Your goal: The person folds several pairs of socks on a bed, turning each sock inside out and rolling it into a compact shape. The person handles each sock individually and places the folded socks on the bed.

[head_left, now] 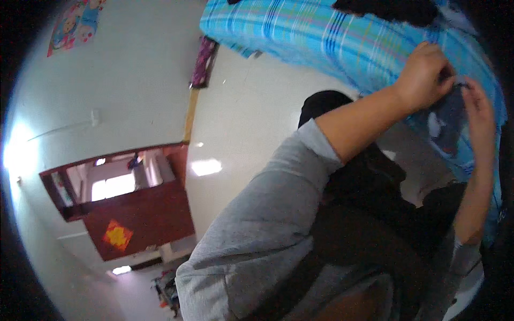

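My left hand (429, 76) reaches over the edge of a bed (297, 34) spread with a blue plaid sheet. Its fingers pinch the upper edge of a dark garment (447, 116) with a pale print. On the other side of that edge, my right hand (480, 102) grips the same cloth between thumb and fingers. The garment hangs down between the hands, in front of the sheet. Blur hides the exact fingertip contact and what kind of garment it is.
Black cloth (389, 10) lies on the bed. My dark-clothed legs (361, 176) are below my forearms. Left of them spreads a shiny pale tiled floor (245, 112). A dark red wooden door (144, 216) with a diamond decoration (117, 235) stands by the wall (132, 80).
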`<state>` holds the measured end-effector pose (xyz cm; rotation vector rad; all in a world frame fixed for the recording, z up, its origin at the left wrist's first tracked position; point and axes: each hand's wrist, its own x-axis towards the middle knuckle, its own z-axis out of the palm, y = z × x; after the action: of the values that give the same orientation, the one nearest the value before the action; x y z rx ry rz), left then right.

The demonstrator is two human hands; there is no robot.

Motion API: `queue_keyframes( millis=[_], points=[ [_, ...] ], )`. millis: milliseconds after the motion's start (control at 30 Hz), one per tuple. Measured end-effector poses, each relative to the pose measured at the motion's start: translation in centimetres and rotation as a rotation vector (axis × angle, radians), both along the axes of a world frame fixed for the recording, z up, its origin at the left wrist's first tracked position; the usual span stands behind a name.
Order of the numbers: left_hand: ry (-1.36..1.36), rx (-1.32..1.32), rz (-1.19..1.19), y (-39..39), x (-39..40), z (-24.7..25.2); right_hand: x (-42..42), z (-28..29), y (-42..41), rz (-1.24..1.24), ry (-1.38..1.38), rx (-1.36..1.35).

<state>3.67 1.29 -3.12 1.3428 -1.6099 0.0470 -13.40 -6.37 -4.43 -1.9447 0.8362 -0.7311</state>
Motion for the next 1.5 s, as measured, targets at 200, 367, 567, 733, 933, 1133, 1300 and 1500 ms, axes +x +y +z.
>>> queue_keyframes(
  millis=[200,367,567,733,933,1133,1300,1500],
  points=[
    [-0.063,0.041,-0.053,2.1,1.1,-0.1,0.8,4.6,2.8,0.19,0.167,0.106],
    [0.148,0.139,0.082,1.7,1.5,2.1,0.2,5.8,2.0,0.195,0.05,-0.004],
    [0.64,0.391,0.015,1.9,1.0,3.2,-0.7,6.9,1.9,0.246,0.067,0.112],
    [1.316,0.405,-0.212,1.2,-0.2,3.5,-0.3,6.6,1.5,0.095,-0.115,0.284],
    [1.152,0.463,-0.288,1.2,-1.7,2.7,0.8,6.2,1.9,0.089,-0.23,0.334],
    [1.149,0.349,-0.291,1.4,-1.6,3.3,1.3,5.5,2.7,0.026,-0.328,0.391],
    [1.388,0.469,-0.549,1.7,0.2,2.4,1.2,5.9,2.7,0.075,-0.388,0.388],
    [1.359,0.608,-0.446,1.8,-1.4,3.5,0.7,5.5,2.5,0.046,-0.301,0.064]
  ],
)
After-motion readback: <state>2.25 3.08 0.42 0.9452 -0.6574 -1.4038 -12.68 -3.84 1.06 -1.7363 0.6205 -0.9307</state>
